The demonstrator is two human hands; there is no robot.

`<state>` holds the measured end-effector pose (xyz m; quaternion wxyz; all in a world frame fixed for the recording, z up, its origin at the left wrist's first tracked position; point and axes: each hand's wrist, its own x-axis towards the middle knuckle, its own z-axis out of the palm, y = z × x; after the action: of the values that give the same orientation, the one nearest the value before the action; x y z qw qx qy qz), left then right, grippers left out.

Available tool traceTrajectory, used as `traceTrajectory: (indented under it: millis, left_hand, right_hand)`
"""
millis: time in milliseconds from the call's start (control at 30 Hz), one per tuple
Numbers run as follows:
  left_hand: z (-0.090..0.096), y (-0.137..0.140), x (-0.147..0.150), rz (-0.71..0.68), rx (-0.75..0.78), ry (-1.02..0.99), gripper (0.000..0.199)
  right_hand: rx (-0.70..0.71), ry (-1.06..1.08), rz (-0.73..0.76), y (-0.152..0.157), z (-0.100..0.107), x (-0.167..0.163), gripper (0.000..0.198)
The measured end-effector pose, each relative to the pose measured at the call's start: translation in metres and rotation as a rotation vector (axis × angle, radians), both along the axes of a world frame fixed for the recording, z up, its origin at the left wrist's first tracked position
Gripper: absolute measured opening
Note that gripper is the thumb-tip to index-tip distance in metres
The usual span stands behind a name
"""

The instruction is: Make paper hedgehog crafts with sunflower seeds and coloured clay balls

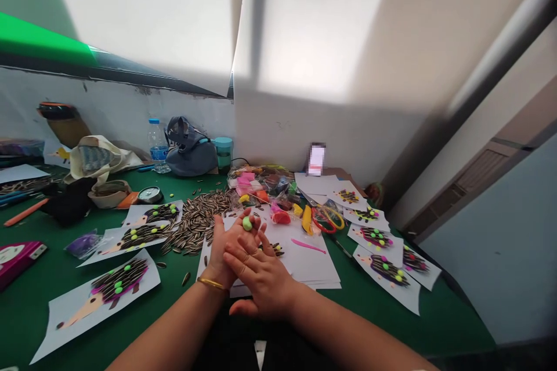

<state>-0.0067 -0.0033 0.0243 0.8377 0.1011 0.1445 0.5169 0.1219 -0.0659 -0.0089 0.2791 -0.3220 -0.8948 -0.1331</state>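
Note:
My left hand [226, 249] is turned palm up above the white paper [317, 269]. Its fingers curl slightly and hold a light green clay ball [247, 223]. My right hand [259, 269] lies across the left palm, fingers stretched out and apart. Whether anything sits between the palms is hidden. Below the hands, partly covered, is a hedgehog picture [276, 250] with sunflower seeds for spines. A pink plastic clay knife [308, 246] rests on the paper to the right. To the left spreads a pile of sunflower seeds [202, 217].
Hedgehog pictures lie left [104, 298] and right [387, 275]. Bags of coloured clay [261, 179], red-and-yellow scissors [324, 219] and a pen [342, 246] are beyond the hands. A water bottle [158, 148], grey bag [191, 153] and phone [316, 159] stand by the wall.

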Motion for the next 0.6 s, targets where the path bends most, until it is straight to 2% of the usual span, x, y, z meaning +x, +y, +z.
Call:
traceTrajectory:
  millis: [67, 133, 267, 333, 467, 533, 600]
  left_hand:
    - [-0.0005, -0.0030, 0.0017, -0.053, -0.007, 0.036, 0.070]
    - [0.0010, -0.0023, 0.0000, -0.039, -0.003, 0.045, 0.072]
    - [0.0018, 0.0043, -0.0047, 0.041, 0.030, -0.010, 0.079]
    - [-0.0008, 0.0034, -0.0031, 0.029, 0.017, 0.001, 0.077]
    - [-0.0022, -0.0021, 0.0006, -0.071, -0.008, 0.065, 0.073]
    - [0.0002, -0.0009, -0.0009, -0.046, 0.012, 0.053, 0.075]
    - [0.0018, 0.0018, -0.0028, 0.005, 0.030, 0.022, 0.079]
  right_hand:
    - [0.009, 0.035, -0.055, 0.0019, -0.0005, 0.0009, 0.087]
    - [0.007, 0.058, -0.096, 0.0035, -0.0017, 0.0035, 0.085]
    - [-0.007, 0.009, -0.021, 0.0020, -0.0009, 0.0043, 0.085]
    - [-0.007, -0.019, 0.004, 0.0015, 0.0004, 0.0021, 0.087]
    - [0.010, 0.031, -0.086, 0.0045, -0.0004, 0.0026, 0.087]
    - [0.008, 0.047, -0.104, 0.0046, -0.0012, 0.0047, 0.085]
    - [0.002, 0.022, -0.060, 0.0028, -0.0004, 0.0054, 0.084]
